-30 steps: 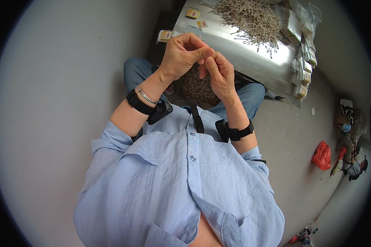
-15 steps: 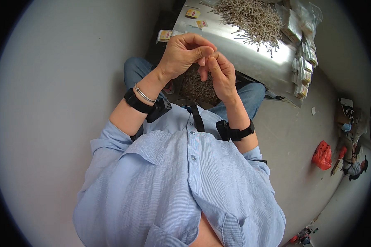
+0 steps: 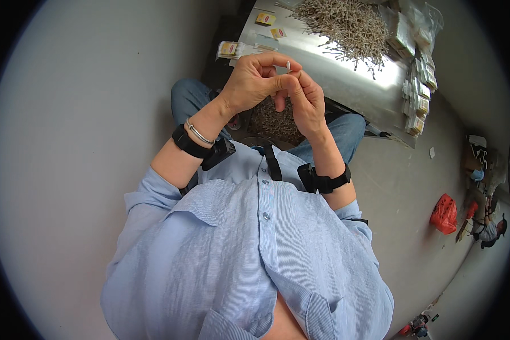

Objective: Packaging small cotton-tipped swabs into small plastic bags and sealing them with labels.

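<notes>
A heap of swabs [image 3: 340,28] covers the far middle of the surface [image 3: 357,93]. Left of it, two small cards [image 3: 264,19] lie near the left edge; a packet [image 3: 228,49] sits by the near left corner. Packets [image 3: 416,105] line the right edge, a plastic bag [image 3: 429,25] behind them. Before the near edge, a single swab [image 3: 288,66] is between the left hand [image 3: 254,82] and right hand [image 3: 309,107].

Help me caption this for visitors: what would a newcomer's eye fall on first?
Probably the heap of thin sticks on the metal table at the top. Next, the small white tip showing between the left hand and right hand, above the middle. The red bag, at right, also stands out.
</notes>
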`<move>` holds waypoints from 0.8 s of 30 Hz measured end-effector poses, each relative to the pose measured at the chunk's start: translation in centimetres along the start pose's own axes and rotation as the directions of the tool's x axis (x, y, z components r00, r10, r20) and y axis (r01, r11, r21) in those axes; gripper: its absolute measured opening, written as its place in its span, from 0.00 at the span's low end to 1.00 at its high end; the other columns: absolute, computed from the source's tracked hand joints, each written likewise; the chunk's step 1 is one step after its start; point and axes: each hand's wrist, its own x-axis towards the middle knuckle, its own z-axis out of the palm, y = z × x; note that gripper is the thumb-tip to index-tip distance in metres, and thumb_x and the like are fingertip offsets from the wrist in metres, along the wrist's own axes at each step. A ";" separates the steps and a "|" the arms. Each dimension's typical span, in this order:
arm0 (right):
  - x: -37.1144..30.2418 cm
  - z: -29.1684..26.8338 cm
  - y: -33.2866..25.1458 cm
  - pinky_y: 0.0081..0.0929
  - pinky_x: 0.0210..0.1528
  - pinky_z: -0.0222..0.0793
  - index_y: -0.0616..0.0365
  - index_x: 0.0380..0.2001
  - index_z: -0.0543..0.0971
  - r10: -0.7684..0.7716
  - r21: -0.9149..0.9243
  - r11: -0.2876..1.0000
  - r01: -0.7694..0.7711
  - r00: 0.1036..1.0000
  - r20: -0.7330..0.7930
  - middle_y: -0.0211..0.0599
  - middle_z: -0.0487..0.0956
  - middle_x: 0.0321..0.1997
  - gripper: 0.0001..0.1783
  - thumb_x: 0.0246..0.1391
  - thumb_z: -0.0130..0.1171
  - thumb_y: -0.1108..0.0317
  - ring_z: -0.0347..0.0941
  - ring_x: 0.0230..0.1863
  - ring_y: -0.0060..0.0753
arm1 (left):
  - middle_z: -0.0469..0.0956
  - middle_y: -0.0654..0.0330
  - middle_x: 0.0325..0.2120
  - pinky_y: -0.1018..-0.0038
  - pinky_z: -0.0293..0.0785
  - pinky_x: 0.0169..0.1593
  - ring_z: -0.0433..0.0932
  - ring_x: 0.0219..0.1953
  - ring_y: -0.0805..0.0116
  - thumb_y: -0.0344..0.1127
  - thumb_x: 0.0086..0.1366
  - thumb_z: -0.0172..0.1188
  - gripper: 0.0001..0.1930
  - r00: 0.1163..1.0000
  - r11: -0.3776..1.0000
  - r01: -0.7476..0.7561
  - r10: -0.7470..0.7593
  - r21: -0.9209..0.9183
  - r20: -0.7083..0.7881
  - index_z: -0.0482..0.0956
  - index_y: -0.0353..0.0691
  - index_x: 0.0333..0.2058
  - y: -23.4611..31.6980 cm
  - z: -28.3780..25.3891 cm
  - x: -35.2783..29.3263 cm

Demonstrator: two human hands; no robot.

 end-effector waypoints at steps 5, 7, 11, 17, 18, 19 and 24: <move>-0.2 0.4 -0.4 0.15 0.32 0.65 0.63 0.51 0.72 0.064 0.019 0.998 -0.064 0.997 -0.038 0.27 0.73 0.23 0.20 0.68 0.43 0.58 0.68 0.24 0.16 | 0.80 0.56 0.38 0.85 0.75 0.22 0.78 0.18 0.75 0.36 0.62 0.62 0.13 1.000 0.997 -0.014 0.013 -0.078 -0.014 0.81 0.32 0.40 0.4 0.4 -0.1; -0.2 0.1 -0.3 0.16 0.32 0.67 0.63 0.50 0.73 -0.007 -0.035 0.999 0.007 1.000 -0.012 0.28 0.74 0.24 0.19 0.67 0.44 0.60 0.69 0.25 0.17 | 0.81 0.57 0.38 0.86 0.73 0.23 0.78 0.19 0.77 0.37 0.62 0.61 0.12 0.997 0.993 -0.080 0.080 -0.083 -0.009 0.82 0.33 0.37 0.4 0.5 0.0; -0.1 -0.3 0.1 0.15 0.31 0.67 0.63 0.49 0.75 -0.088 -0.056 0.995 0.088 0.996 -0.014 0.31 0.76 0.27 0.16 0.66 0.48 0.64 0.70 0.26 0.17 | 0.81 0.57 0.39 0.87 0.70 0.24 0.76 0.21 0.80 0.37 0.62 0.61 0.11 0.990 0.987 -0.139 0.138 -0.081 -0.012 0.83 0.35 0.36 0.8 0.8 -0.1; 0.0 -0.4 0.3 0.16 0.33 0.70 0.66 0.38 0.76 -0.202 -0.038 0.979 0.200 0.976 -0.080 0.32 0.77 0.28 0.07 0.62 0.53 0.72 0.73 0.29 0.19 | 0.81 0.58 0.41 0.88 0.69 0.25 0.71 0.22 0.84 0.35 0.63 0.60 0.09 0.975 0.970 -0.223 0.220 -0.098 -0.040 0.84 0.38 0.37 0.4 0.8 0.0; 0.0 -0.4 0.3 0.16 0.34 0.71 0.66 0.37 0.76 -0.205 -0.047 0.978 0.201 0.974 -0.097 0.32 0.77 0.28 0.07 0.61 0.53 0.73 0.73 0.29 0.19 | 0.81 0.58 0.41 0.88 0.69 0.26 0.71 0.22 0.84 0.35 0.63 0.60 0.09 0.974 0.971 -0.228 0.225 -0.078 -0.039 0.84 0.38 0.37 0.4 0.7 0.0; -0.1 -0.4 0.3 0.16 0.35 0.72 0.67 0.37 0.77 -0.208 -0.057 0.978 0.203 0.971 -0.114 0.32 0.77 0.29 0.06 0.61 0.54 0.74 0.74 0.30 0.20 | 0.81 0.58 0.41 0.88 0.69 0.26 0.71 0.23 0.84 0.35 0.63 0.60 0.09 0.972 0.971 -0.233 0.231 -0.059 -0.037 0.84 0.38 0.37 0.3 0.6 0.0; -0.3 -1.0 0.9 0.17 0.35 0.73 0.67 0.38 0.77 -0.169 -0.088 0.984 0.158 0.976 -0.137 0.33 0.78 0.30 0.06 0.60 0.55 0.74 0.74 0.31 0.20 | 0.81 0.58 0.41 0.87 0.71 0.29 0.71 0.23 0.84 0.36 0.63 0.60 0.11 0.986 0.983 -0.169 0.170 -0.074 -0.003 0.82 0.38 0.41 0.2 0.2 0.2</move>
